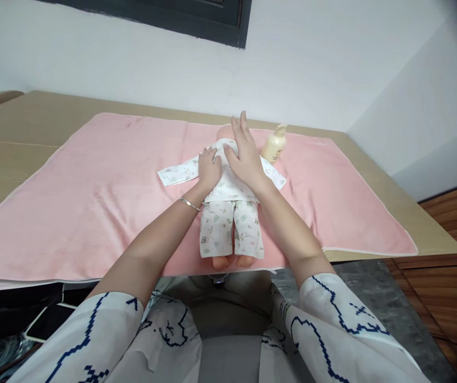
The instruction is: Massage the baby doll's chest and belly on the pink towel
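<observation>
A baby doll [224, 132] lies on a pink blanket, its feet toward me. It wears a white patterned long-sleeved top [230, 190] and matching trousers [217, 229]. My left hand [210, 169] rests on the left side of the top, fingers lying on the cloth near the shoulder. Over the right side of the chest is my right hand [246, 162], its fingers stretched up and away from me and its thumb apart. Whether the right palm presses on the top is hidden. Both sleeves spread outward, and the right hand covers part of the doll's head.
The pink blanket [133, 181] covers much of the wooden table [17, 122]. A cream pump bottle [274, 146] stands behind the doll's right sleeve. A white wall rises behind the table. At lower left is a dark-screened device [49, 322]; wooden drawers [447, 287] stand at right.
</observation>
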### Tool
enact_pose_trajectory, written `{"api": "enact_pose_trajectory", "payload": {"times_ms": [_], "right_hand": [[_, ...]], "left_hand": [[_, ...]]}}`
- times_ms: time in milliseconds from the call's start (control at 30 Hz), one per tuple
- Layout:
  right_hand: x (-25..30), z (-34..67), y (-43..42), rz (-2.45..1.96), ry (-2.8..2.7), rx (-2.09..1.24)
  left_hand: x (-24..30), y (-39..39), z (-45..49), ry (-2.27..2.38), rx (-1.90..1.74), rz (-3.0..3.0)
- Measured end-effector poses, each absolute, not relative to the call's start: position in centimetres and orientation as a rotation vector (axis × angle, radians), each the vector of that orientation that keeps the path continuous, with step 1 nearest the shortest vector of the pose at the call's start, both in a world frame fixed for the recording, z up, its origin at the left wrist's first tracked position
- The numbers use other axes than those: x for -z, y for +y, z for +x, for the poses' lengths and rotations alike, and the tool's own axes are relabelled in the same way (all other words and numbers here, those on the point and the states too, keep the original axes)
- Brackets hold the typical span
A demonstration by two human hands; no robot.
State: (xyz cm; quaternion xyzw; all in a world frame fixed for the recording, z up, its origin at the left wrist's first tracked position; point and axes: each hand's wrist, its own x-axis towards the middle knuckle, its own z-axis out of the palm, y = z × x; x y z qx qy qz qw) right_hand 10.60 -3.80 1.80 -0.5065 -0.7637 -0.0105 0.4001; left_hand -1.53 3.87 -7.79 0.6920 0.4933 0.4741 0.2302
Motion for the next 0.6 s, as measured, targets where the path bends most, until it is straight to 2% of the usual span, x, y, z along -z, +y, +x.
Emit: {"api": "enact_pose_trajectory", "payload": {"times_ms": [267,467,600], "right_hand": [[2.8,12.6,0.1,-1.467,-1.872,-0.232],[2.2,12.4,-0.2,-1.474,-1.864,-0.245],[0.4,13.8,0.0,-1.470,-1.833,-0.114]], "left_hand": [[7.8,3.9,-1.4,1.392,-1.341,1.791],[7.6,3.8,-1.5,1.308,-1.349,1.727],[6.4,3.4,-1.4,1.323,-1.319,1.742]]}}
